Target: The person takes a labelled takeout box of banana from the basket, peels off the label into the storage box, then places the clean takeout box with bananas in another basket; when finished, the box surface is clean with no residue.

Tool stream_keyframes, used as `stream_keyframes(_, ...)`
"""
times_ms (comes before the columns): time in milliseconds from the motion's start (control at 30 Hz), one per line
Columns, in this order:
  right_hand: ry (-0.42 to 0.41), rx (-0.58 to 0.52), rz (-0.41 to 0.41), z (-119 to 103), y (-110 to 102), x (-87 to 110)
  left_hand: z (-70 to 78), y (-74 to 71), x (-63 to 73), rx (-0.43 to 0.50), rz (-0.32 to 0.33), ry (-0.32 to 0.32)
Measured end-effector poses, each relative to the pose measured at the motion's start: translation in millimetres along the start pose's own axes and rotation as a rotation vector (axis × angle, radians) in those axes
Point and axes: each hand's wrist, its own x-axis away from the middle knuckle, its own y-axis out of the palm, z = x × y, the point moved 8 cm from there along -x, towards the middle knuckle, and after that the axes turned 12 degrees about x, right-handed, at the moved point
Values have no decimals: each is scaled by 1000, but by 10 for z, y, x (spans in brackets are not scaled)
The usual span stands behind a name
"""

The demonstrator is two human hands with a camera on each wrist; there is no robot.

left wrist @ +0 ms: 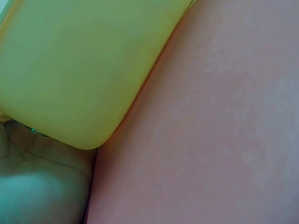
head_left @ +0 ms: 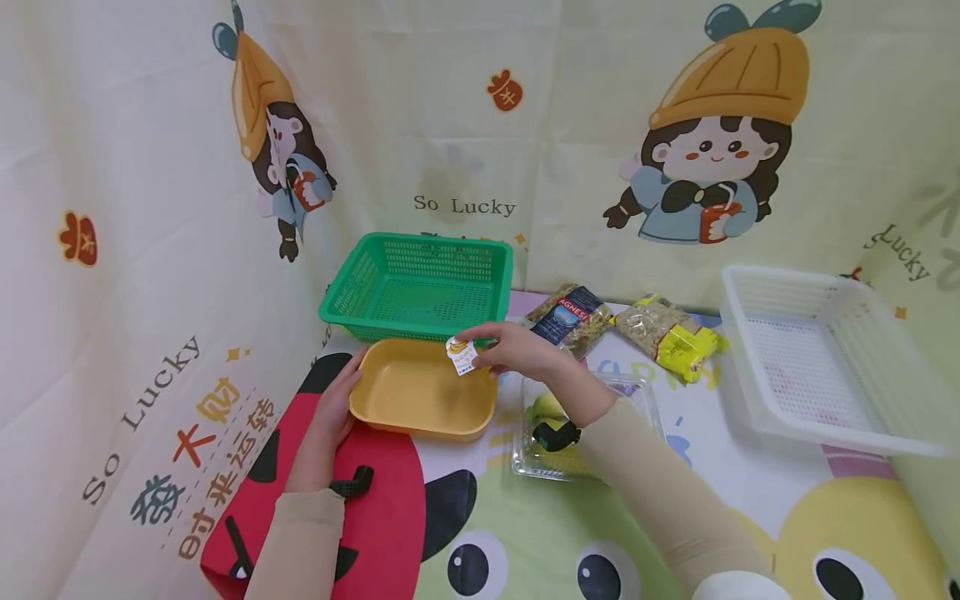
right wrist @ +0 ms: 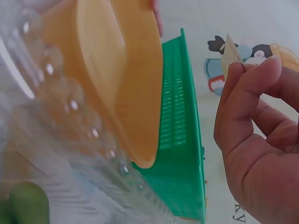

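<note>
In the head view my left hand (head_left: 337, 404) grips the left side of a yellow-orange plastic basin (head_left: 420, 421). The left wrist view shows the palm (left wrist: 42, 182) right against the basin's side (left wrist: 88, 79), the fingers mostly hidden behind it. Over the basin's right end, my right hand (head_left: 517, 350) pinches a small white card (head_left: 461, 357) with a banana picture between thumb and fingertips. Edge-on, the card (right wrist: 230, 58) stands up from the pinch in the right wrist view. Inside, the basin holds nothing visible.
Behind the basin is a green slotted basket (head_left: 420, 312). Under my right forearm lies a clear plastic box (head_left: 525, 454) with green fruit. Farther back are an Agnesi pasta bag (head_left: 570, 317) and a yellow-labelled bag (head_left: 667, 333). A white basket (head_left: 765, 367) stands at right.
</note>
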Motion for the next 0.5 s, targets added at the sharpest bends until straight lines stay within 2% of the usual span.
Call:
stream_keyframes(233, -11, 20, -70, -78, 175, -79, 10, -11, 6, 12, 10, 2)
stream_keyframes(500, -17, 135, -147, -107, 353, -222, -2, 6, 12, 9, 21, -2)
